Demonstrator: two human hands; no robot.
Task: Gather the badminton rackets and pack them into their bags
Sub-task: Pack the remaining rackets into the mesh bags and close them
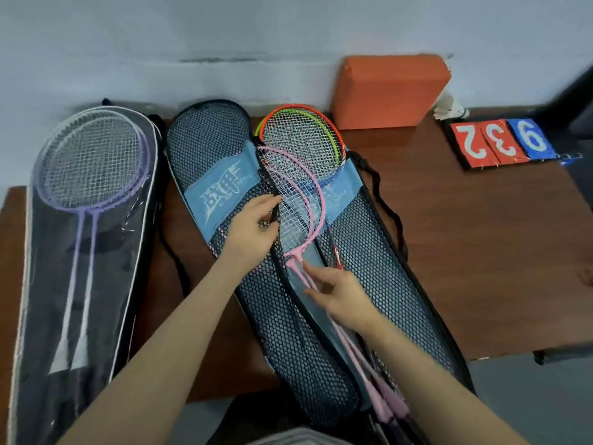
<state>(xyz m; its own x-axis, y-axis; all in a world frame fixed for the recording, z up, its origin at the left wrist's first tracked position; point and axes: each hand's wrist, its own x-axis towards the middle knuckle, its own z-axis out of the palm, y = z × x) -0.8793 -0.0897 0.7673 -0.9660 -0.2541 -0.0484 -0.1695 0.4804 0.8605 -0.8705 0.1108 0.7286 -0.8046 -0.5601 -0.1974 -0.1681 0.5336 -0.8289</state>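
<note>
Two pink rackets [298, 200] lie half inside a black mesh bag with a blue band [221, 187] in the middle of the table. My left hand [253, 226] pinches that bag's open zipper edge beside the pink heads. My right hand [340, 293] grips the pink shafts just below the heads. A second mesh bag [369, 245] lies to the right under them, with an orange racket [330, 126] and a green racket [327, 136] sticking out of its top. At the left, two purple rackets [93, 162] sit inside a clear-fronted black bag [64, 284].
An orange foam block [388, 91] stands against the wall behind the bags. A flip scoreboard [500, 142] and a white shuttlecock [449, 107] lie at the back right. The brown table [465, 236] has bare surface to the right; its front edge is near.
</note>
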